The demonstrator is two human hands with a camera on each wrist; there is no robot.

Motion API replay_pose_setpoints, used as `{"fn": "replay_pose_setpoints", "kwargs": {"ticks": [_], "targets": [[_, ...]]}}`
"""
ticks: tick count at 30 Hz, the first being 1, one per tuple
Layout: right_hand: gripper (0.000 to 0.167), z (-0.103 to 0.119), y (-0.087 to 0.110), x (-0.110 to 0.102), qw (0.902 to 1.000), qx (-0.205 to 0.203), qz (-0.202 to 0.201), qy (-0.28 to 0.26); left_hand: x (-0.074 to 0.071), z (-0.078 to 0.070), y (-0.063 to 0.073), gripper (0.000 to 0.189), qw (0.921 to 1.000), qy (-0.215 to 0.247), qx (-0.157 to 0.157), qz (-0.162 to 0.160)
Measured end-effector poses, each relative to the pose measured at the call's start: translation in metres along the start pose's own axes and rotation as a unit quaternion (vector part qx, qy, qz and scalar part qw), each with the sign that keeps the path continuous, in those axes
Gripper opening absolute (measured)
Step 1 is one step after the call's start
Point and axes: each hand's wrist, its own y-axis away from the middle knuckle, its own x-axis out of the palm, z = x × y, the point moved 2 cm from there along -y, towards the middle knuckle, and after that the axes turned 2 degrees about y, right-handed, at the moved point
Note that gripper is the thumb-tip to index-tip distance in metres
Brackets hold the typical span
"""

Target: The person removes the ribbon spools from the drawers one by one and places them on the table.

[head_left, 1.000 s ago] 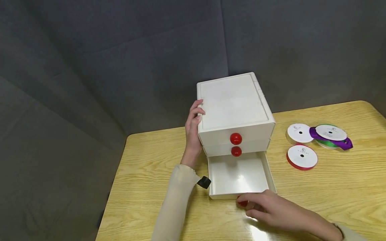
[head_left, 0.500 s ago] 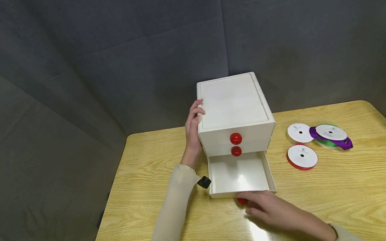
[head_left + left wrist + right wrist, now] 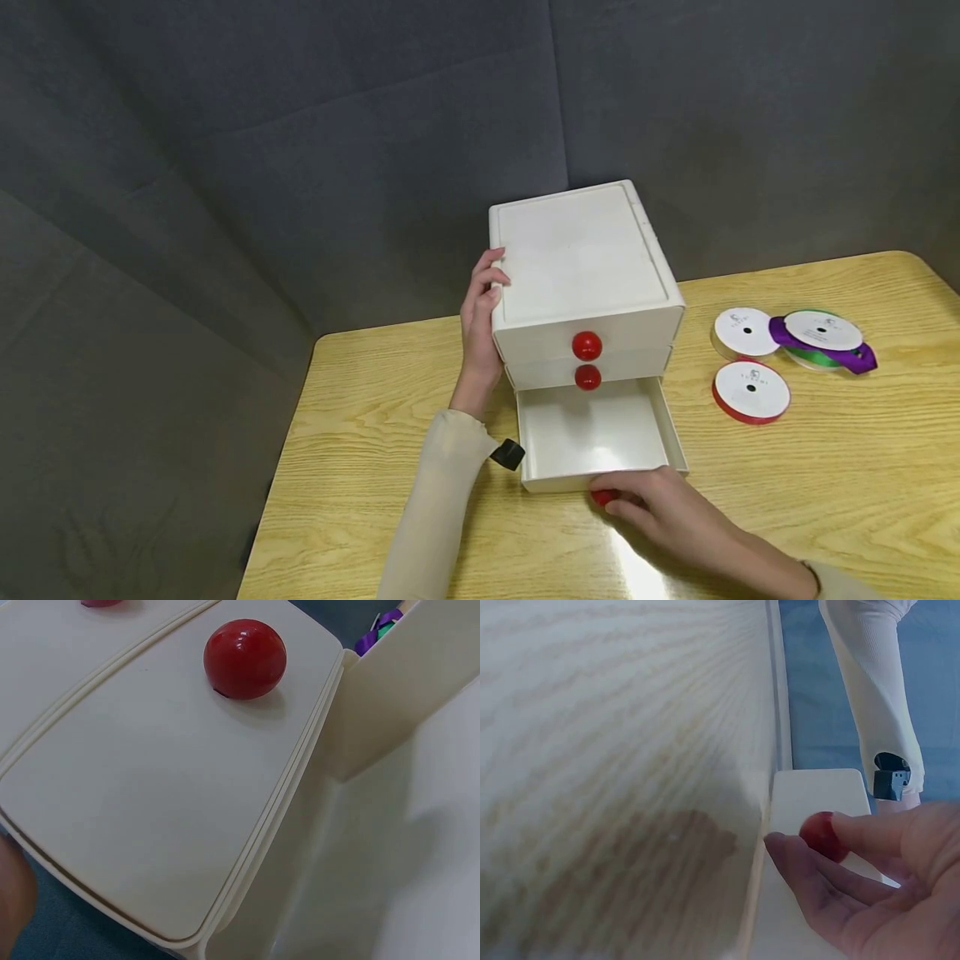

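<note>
A white drawer unit [image 3: 581,250] with red round knobs stands on the table in the head view. My left hand [image 3: 482,321] grips its left side, fingertips bent over the top edge; only a blurred part shows in the left wrist view. The bottom drawer [image 3: 592,429] is pulled out and holds nothing visible, while the two drawers above it are closed. At its front, my right hand [image 3: 671,512] pinches the red knob [image 3: 823,836] between thumb and fingers, as the right wrist view shows. An upper knob [image 3: 245,658] appears in the left wrist view.
Right of the unit lie several ribbon spools: a pale one [image 3: 744,332], a red one [image 3: 752,390], and a green one [image 3: 821,333] with purple ribbon [image 3: 855,358] around it. A dark cloth [image 3: 360,167] hangs behind the wooden table [image 3: 360,467].
My right thumb and fingers have come together on the bottom drawer's knob. The drawer front has shifted very slightly toward the unit. My left hand has stayed in place.
</note>
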Motion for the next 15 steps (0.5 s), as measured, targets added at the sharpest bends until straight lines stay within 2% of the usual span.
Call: {"fn": "replay_pose_setpoints", "kwargs": {"ticks": [7,15], "targets": [[0.024,-0.0027,-0.0016,0.0012,0.9993,0.017,-0.026,0.021,-0.0002,-0.001,0.0003,0.024,1.0,0.0,-0.002,-0.003],[0.024,-0.004,-0.0088,-0.0021,0.9987,0.012,-0.045,0.023,0.0002,-0.0014,0.0006,0.024,1.0,-0.002,-0.004,-0.003]]}}
